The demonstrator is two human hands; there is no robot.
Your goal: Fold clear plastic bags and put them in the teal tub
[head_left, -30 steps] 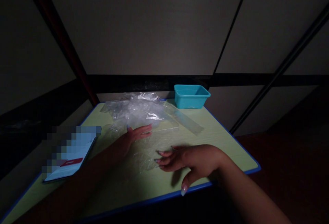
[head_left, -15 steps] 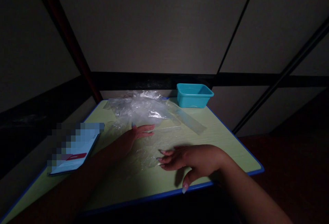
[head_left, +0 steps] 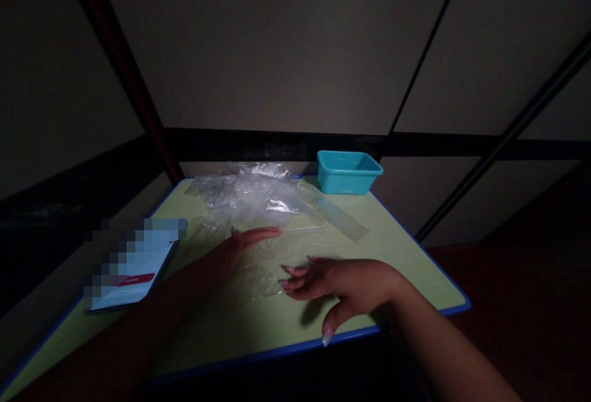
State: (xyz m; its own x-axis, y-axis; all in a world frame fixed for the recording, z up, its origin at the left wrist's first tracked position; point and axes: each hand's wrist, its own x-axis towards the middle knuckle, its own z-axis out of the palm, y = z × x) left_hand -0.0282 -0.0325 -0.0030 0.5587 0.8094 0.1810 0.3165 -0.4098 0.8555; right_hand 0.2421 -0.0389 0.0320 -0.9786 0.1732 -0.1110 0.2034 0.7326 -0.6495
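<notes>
A clear plastic bag (head_left: 265, 273) lies spread on the table between my hands, thin and wrinkled. My left hand (head_left: 252, 239) is stretched out along its far left side, fingers straight and thumb raised. At its right edge is my right hand (head_left: 323, 285), palm down, with fingers reaching over the plastic and the thumb spread toward the table's front edge. Neither hand grips anything; whether the fingertips press on the plastic I cannot tell. Beyond them sits a crumpled heap of clear plastic bags (head_left: 253, 192), with a flat clear strip (head_left: 341, 217) running out to the right.
A turquoise plastic basket (head_left: 348, 181) stands at the table's far right corner. On the left lies a flat pale item with a red label (head_left: 138, 282), partly blurred out. The yellow-green table (head_left: 406, 260) has a blue rim, and a panelled wall (head_left: 277, 51) rises behind it.
My left hand has turned slightly, its fingers now closer together and a little lower in view. My right hand has shifted slightly left. The basket and plastic heap stay put.
</notes>
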